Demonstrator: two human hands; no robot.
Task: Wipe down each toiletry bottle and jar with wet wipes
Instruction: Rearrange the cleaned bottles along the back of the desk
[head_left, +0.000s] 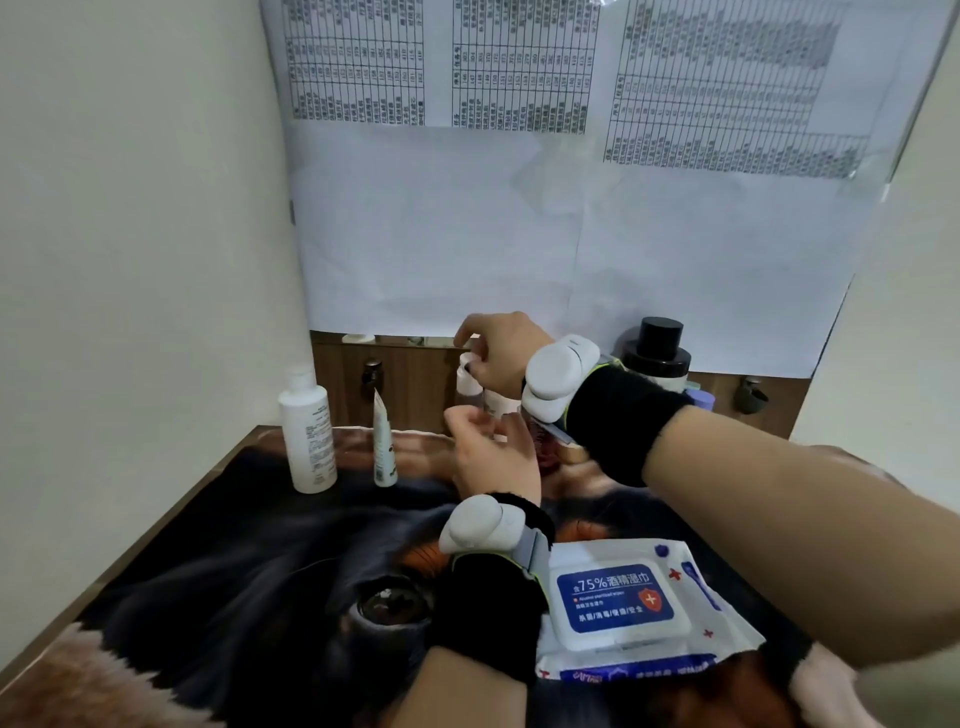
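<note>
My right hand (501, 358) reaches across to the back of the table and grips the white cap of a small bottle (469, 375). My left hand (493, 457) sits just below it with fingers curled around the lower part of the same cluster of bottles; what it holds is mostly hidden. A tall white bottle (307, 434) and a slim white tube (384, 447) stand to the left. A dark-capped jar (658, 348) stands at the back right. A wet wipes pack (628, 608) with a blue label lies near the front.
The table (156, 525) carries a mat printed with a dog's face. White walls close in on both sides. Paper sheets with printed tables hang on the back wall (571, 208). A purple item (701, 399) peeks out behind my right wrist.
</note>
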